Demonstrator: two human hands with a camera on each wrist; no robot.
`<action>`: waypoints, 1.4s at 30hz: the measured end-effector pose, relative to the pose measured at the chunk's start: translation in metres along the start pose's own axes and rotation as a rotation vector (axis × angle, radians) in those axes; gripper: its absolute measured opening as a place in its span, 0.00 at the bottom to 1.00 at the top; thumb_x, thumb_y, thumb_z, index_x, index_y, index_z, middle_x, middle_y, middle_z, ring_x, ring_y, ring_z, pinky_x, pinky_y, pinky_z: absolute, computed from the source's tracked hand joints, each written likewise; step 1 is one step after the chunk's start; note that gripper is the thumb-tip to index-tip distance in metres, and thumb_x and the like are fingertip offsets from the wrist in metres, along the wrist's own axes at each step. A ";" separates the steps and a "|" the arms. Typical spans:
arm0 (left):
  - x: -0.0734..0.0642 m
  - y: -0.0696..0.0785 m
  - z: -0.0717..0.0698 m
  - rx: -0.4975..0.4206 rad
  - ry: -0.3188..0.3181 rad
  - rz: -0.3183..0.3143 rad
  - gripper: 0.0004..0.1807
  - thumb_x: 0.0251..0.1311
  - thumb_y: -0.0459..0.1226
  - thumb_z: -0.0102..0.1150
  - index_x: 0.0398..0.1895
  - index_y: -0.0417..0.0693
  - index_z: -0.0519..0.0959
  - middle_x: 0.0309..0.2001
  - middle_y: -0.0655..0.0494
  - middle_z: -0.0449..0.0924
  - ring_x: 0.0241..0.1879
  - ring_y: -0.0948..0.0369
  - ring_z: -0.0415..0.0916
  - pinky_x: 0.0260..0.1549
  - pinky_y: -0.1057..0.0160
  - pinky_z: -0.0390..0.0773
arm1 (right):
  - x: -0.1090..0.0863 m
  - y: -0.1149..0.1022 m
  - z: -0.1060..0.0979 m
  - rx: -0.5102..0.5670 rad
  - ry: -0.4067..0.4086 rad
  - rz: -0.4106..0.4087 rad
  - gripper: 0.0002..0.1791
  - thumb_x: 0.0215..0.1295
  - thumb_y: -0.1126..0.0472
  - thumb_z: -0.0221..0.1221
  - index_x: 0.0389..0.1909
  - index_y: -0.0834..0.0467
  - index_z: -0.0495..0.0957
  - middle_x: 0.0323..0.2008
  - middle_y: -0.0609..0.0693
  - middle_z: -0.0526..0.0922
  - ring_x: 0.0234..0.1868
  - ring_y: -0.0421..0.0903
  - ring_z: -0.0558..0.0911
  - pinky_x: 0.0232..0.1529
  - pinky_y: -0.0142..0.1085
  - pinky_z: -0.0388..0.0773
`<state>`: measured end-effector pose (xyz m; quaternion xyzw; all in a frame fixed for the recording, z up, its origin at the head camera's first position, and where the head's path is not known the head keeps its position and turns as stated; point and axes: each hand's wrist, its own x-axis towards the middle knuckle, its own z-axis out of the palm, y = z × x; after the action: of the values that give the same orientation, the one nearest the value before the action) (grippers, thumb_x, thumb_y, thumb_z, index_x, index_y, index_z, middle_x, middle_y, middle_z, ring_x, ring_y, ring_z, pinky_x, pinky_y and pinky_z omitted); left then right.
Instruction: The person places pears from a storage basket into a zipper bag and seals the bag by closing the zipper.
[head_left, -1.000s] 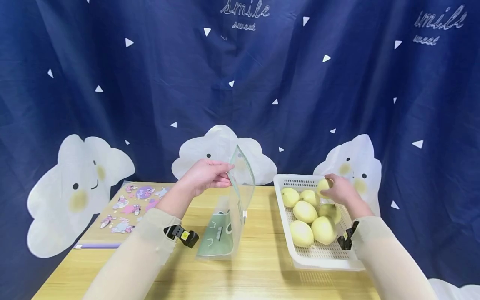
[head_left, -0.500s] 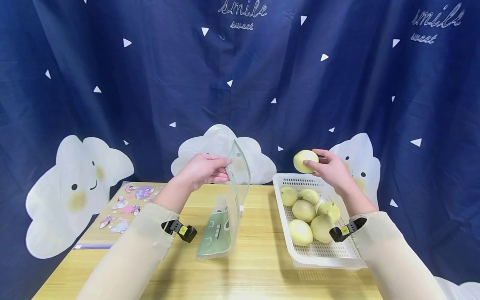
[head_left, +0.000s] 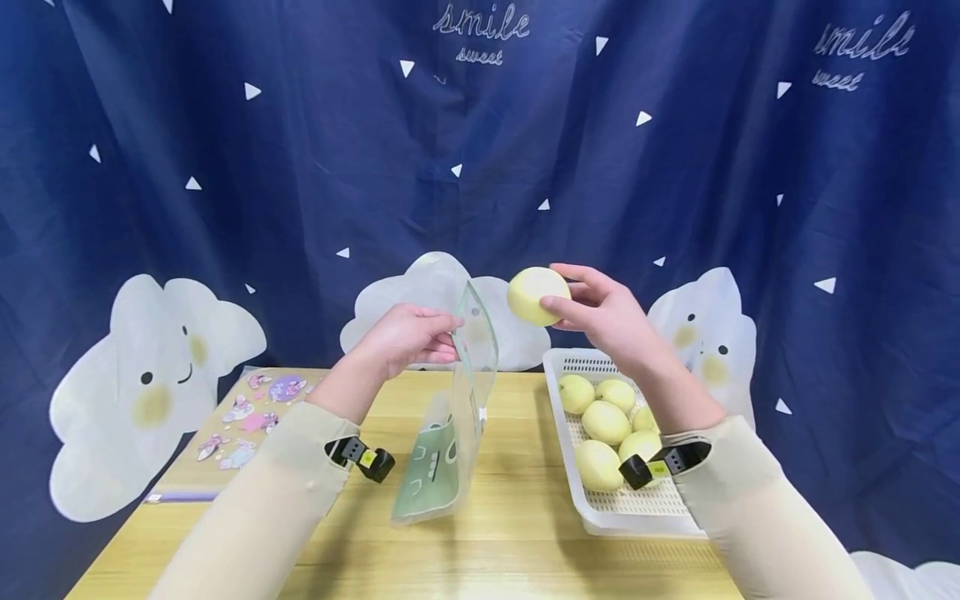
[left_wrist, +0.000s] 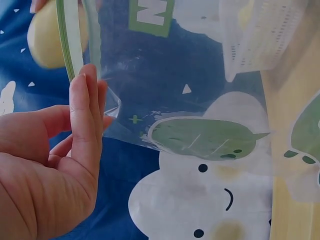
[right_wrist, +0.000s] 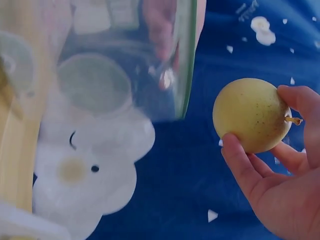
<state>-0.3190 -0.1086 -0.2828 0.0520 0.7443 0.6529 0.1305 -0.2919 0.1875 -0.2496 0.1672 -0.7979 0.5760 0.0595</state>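
A clear zip bag (head_left: pixel 468 417) with green cartoon prints stands upright on the table, its mouth partly spread. My left hand (head_left: pixel 411 340) pinches the bag's green-edged rim between thumb and fingers; the left wrist view shows that hand (left_wrist: pixel 65 145) beside the rim. My right hand (head_left: pixel 611 312) holds a pale yellow pear (head_left: pixel 537 296) in the air, just right of the bag's mouth and apart from it. In the right wrist view the stem of the pear (right_wrist: pixel 250 115) points toward the palm of the right hand (right_wrist: pixel 285 185).
A white plastic basket (head_left: pixel 588 518) with several pears (head_left: pixel 606 422) stands on the right of the wooden table (head_left: pixel 510 558). At the left lies a flat bag (head_left: pixel 187 467) with pink and purple cartoon prints and a purple slider. A blue curtain (head_left: pixel 480 125) hangs behind.
My right hand has lifted the pear out of the basket and carried it left toward the bag's mouth. The left hand keeps its grip on the rim, almost unmoved.
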 end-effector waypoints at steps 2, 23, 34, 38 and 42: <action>0.000 0.000 0.002 -0.001 -0.005 0.004 0.16 0.79 0.38 0.63 0.56 0.31 0.85 0.26 0.55 0.87 0.27 0.64 0.88 0.37 0.67 0.91 | 0.000 -0.007 0.010 0.016 -0.022 -0.026 0.32 0.74 0.59 0.69 0.77 0.54 0.75 0.62 0.60 0.86 0.47 0.39 0.89 0.53 0.31 0.89; -0.001 -0.001 0.008 -0.066 0.020 0.045 0.18 0.79 0.37 0.62 0.62 0.32 0.84 0.25 0.57 0.85 0.25 0.67 0.86 0.34 0.73 0.88 | -0.004 0.002 0.037 -0.236 -0.146 -0.017 0.32 0.68 0.52 0.75 0.71 0.54 0.81 0.64 0.56 0.88 0.55 0.51 0.90 0.52 0.34 0.86; -0.006 0.013 0.004 -0.235 0.093 0.162 0.19 0.81 0.35 0.57 0.65 0.30 0.82 0.25 0.60 0.81 0.25 0.68 0.80 0.34 0.75 0.87 | -0.007 0.008 0.001 -0.168 -0.001 -0.029 0.25 0.80 0.49 0.65 0.70 0.56 0.81 0.66 0.56 0.86 0.58 0.45 0.87 0.56 0.32 0.87; -0.006 0.014 -0.002 -0.227 0.100 0.167 0.18 0.81 0.35 0.57 0.64 0.31 0.82 0.25 0.59 0.79 0.25 0.67 0.78 0.34 0.76 0.86 | -0.010 0.028 -0.020 -0.231 0.026 0.029 0.27 0.82 0.47 0.62 0.72 0.57 0.79 0.67 0.59 0.85 0.59 0.47 0.86 0.57 0.33 0.87; -0.007 0.012 -0.010 -0.222 0.100 0.160 0.18 0.81 0.35 0.57 0.63 0.31 0.81 0.25 0.59 0.78 0.24 0.67 0.77 0.33 0.76 0.85 | -0.012 0.053 -0.037 -0.290 0.028 0.084 0.28 0.83 0.46 0.60 0.73 0.59 0.78 0.68 0.62 0.84 0.63 0.54 0.84 0.58 0.35 0.87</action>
<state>-0.3157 -0.1187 -0.2692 0.0639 0.6664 0.7415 0.0459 -0.3024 0.2399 -0.2881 0.1150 -0.8783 0.4588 0.0702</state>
